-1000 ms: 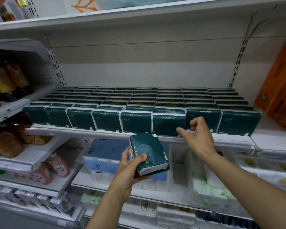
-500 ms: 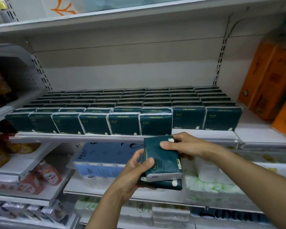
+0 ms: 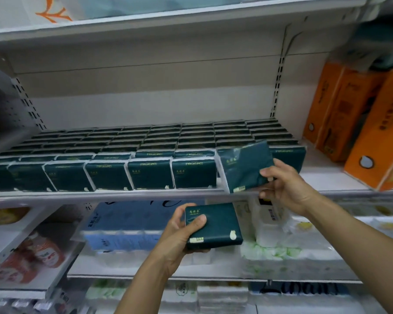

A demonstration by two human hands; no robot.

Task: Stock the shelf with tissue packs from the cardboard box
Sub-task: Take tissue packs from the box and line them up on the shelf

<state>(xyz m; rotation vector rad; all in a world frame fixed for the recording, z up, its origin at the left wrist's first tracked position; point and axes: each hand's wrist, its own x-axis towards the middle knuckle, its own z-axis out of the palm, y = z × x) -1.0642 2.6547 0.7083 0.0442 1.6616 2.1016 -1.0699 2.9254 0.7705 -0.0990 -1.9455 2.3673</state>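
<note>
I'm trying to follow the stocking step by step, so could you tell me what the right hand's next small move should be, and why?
Probably lower the tilted tissue pack the right hand grips into the open front-row slot beside the standing packs, then square it up. It hangs at the shelf edge, not yet seated. The left hand holds another pack ready.

The tissue pack in my right hand [image 3: 281, 189] is wrapped in thin dark green plastic film [image 3: 245, 168] that looks soft and slightly shiny, and the pack in my left hand [image 3: 179, 232] has the same smooth, glossy green wrap [image 3: 216, 225] with small pale printed marks. The shelf [image 3: 123, 196] looks like painted metal, smooth and matt off-white, with a slotted metal upright [image 3: 277, 87] at the back. The orange packs [image 3: 349, 114] on the right look glossy too.
</note>
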